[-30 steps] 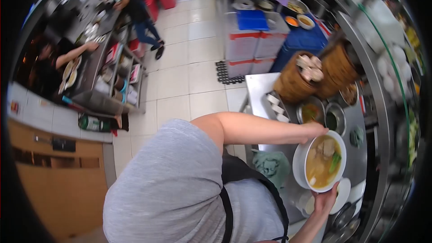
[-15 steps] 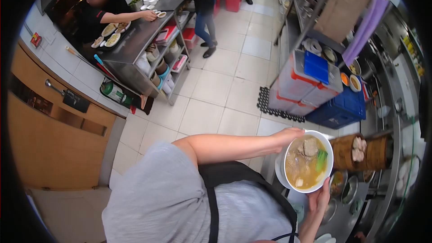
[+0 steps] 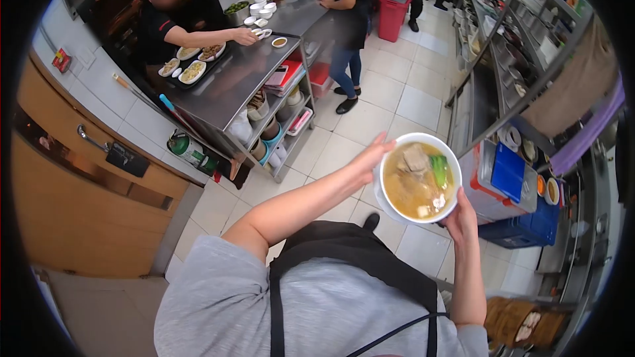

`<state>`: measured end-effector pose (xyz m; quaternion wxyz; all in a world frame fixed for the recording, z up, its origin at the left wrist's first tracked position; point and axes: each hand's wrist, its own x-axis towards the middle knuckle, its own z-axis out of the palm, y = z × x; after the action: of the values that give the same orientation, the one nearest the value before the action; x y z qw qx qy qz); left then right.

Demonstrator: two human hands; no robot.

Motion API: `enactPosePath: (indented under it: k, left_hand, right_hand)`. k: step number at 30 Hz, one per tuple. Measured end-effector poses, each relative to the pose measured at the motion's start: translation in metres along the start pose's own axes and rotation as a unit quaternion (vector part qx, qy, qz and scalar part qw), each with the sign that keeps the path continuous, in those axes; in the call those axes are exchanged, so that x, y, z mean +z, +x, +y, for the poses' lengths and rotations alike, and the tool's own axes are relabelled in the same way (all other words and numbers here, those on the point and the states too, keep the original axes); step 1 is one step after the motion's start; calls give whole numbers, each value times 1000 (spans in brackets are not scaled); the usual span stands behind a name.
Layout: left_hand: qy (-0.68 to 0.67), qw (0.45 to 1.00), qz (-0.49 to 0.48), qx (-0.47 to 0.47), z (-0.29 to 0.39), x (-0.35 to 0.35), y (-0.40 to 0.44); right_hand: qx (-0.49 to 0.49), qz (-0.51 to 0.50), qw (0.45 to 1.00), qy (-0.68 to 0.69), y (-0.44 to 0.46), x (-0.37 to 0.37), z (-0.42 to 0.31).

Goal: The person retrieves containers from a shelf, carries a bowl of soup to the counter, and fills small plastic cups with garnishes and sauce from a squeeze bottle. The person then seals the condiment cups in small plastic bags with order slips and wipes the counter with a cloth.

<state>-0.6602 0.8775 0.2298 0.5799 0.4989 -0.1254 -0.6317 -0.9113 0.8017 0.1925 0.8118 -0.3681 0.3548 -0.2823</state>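
Note:
A white bowl (image 3: 382, 188) of yellowish soup with meat chunks and a green leafy vegetable is held out in front of my body, above the tiled floor. On its left rim rests my left hand (image 3: 375, 158), fingers wrapped at the edge and partly hidden behind it. From the lower right, my right hand (image 3: 461, 217) grips the bowl's side, with its fingertips under the bowl out of sight. Some sort of white plate or rim shows beneath the bowl's lower left.
A steel counter (image 3: 218, 96) at upper left bears a tray of dishes, with a person (image 3: 165, 26) reaching over it. Another person (image 3: 347, 20) stands beside it. Shelving, clear bins and a blue crate (image 3: 529, 221) are at right; a wooden door (image 3: 79, 211) is at left.
My body has turned left, away from the table with the steamer baskets. The bowl has moved from above that table to above the floor, still in both hands.

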Motion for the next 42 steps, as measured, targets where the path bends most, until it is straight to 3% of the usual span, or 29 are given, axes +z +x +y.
enactPosePath:
  k: [3, 5, 6, 8, 14, 18, 20, 23, 26, 32, 34, 38, 40, 42]
  left_hand:
    - [-7, 996, 78, 51, 35, -49, 49]
    - [-70, 997, 26, 27, 38, -115, 111]
    - [-82, 996, 36, 31, 50, -119, 108]
    - [-108, 974, 155, 125, 89, -127, 106]
    - [-229, 913, 274, 199, 167, -200, 122]
    - [-302, 871, 280, 268, 200, -280, 137]
    - [-308, 849, 347, 254, 220, -310, 137]
    - [-313, 852, 329, 260, 230, -391, 143]
    - [-344, 833, 338, 271, 249, -435, 139]
    - [-350, 838, 264, 324, 258, -536, 140]
    - [-364, 803, 357, 309, 260, -557, 143]
    - [-372, 819, 325, 293, 258, -601, 145]
    - [-368, 794, 400, 273, 258, -604, 147]
    - [-364, 799, 391, 279, 248, -617, 149]
  right_hand:
    - [46, -51, 996, -48, 81, 39, -25]
    - [63, -87, 991, -79, 142, 61, -37]
    - [75, -116, 985, -107, 169, 72, -43]
    - [90, -151, 974, -139, 219, 107, -58]
    - [167, -258, 929, -208, 363, 225, -67]
    - [208, -319, 899, -215, 445, 303, -38]
    - [218, -342, 891, -202, 478, 344, -19]
    - [236, -364, 882, -182, 518, 394, 15]
    - [264, -372, 872, -177, 557, 441, 49]
    - [298, -391, 860, -140, 592, 516, 89]
    - [327, -378, 854, -144, 602, 534, 103]
    - [359, -400, 830, -148, 632, 554, 147]
    - [363, -397, 825, -174, 642, 560, 159]
    - [368, -394, 828, -157, 648, 562, 171]
